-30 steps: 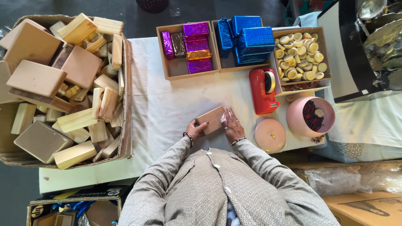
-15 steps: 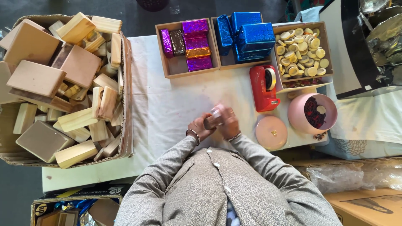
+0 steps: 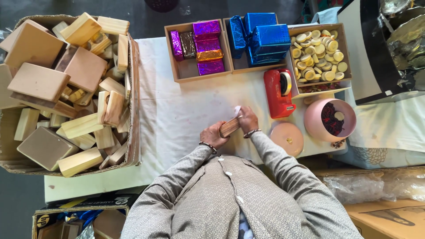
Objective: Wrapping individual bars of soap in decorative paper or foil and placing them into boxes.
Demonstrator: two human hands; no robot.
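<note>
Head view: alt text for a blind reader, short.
Seen from above, a person's left hand and right hand hold a small wooden box over a white table. A carton of wooden blocks sits left; foil-wrapped boxes, a red tape dispenser and a pink bowl lie beyond.

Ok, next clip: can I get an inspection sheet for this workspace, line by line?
Surface: table under a white cloth, bare in the middle.
Job's things: small wooden box held tilted above the cloth by both hands, a bit of white at its upper end.
Clutter: carton of wooden boxes at left; tray of purple foil packs; tray of blue foil packs; tray of pale discs; red tape dispenser; pink bowl; pink lid.
Grippers: left hand and right hand, fingers closed on the wooden box.
Cables: nothing seen.
Surroundings: dark floor, cardboard boxes below right.
</note>
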